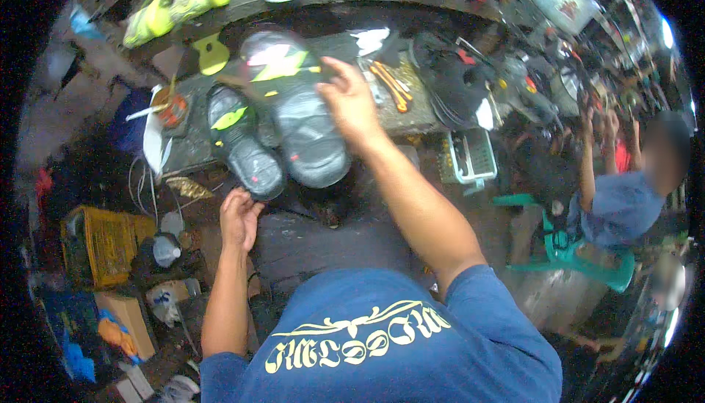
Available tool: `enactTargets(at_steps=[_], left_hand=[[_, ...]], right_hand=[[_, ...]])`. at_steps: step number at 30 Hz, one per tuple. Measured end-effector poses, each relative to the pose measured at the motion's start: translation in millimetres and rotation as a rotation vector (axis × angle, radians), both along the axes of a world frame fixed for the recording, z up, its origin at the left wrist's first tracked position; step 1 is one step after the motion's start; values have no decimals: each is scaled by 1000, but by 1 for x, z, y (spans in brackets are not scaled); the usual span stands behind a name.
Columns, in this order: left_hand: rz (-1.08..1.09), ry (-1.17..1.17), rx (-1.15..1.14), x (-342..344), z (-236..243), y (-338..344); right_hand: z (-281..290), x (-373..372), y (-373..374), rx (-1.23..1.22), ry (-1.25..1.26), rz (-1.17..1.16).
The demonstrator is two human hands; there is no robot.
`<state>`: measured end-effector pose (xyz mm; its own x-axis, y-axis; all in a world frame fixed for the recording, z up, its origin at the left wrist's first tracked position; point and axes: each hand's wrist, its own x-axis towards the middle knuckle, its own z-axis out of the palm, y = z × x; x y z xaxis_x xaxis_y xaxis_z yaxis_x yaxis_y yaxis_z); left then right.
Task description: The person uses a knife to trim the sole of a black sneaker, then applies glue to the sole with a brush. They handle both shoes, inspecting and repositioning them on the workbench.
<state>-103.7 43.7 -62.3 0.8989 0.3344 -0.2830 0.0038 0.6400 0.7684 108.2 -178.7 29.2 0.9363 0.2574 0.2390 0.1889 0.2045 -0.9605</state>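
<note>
Right hand (348, 98), thumb and finger parted, meets big sole (308, 127) at right edge; left hand (241, 219), grip unclear, small sole (246, 152) at heel.

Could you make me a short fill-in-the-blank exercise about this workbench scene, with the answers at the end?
1. In the picture, the larger black sole-shaped piece with yellow-green markings is to the ____ of the smaller black sole-shaped piece.
2. The left grip is at the near end of the ____ piece.
3. The rectangular yellow plastic crate is in the picture's ____ half.
4. The other person wears a short-sleeved ____ shirt.

Missing words: right; smaller; left; blue.
</note>
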Motion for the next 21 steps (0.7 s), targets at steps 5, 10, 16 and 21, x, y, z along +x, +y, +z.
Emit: enactTargets(at_steps=[5,10,16,21], left_hand=[[44,-8,-210,17,-2,4],[37,-18,39,41,10,1],[32,145,175,50,39,-12],[-316,301,263,31,59,-70]], right_hand=[[1,-24,84,-83,51,41],[-24,-57,61,-396,-350,-95],[-34,-91,-27,-170,236,167],[-41,-101,-37,418,712,521]])
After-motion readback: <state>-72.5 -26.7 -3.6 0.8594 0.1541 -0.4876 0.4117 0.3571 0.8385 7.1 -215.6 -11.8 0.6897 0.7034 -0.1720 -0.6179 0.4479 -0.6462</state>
